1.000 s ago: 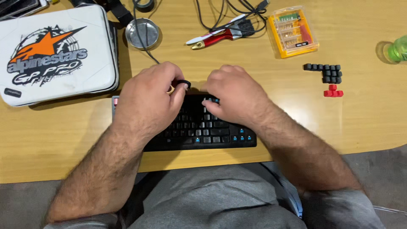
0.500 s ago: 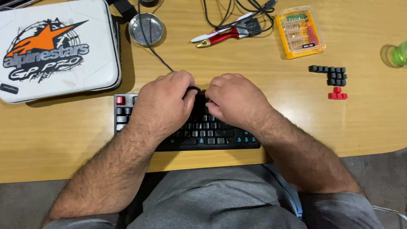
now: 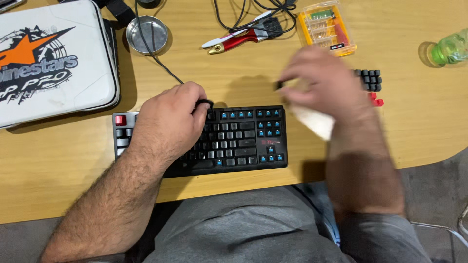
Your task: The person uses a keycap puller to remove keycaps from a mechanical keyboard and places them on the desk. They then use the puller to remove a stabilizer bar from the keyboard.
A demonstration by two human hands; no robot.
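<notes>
Keycap removal: left hand, grasping a small black puller, rests on the black keyboard; blurred right hand, grip indiscernible, hovers centre-right.

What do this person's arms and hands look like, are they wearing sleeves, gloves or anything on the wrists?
Both arms are bare from the hands to the frame's bottom edge: no sleeves, gloves, watch or bands show. The left hand and its forearm are sharp, and the forearm is hairy. The right hand is motion-blurred, so finer detail such as rings cannot be told. Grey trousers cover the lap below.
</notes>
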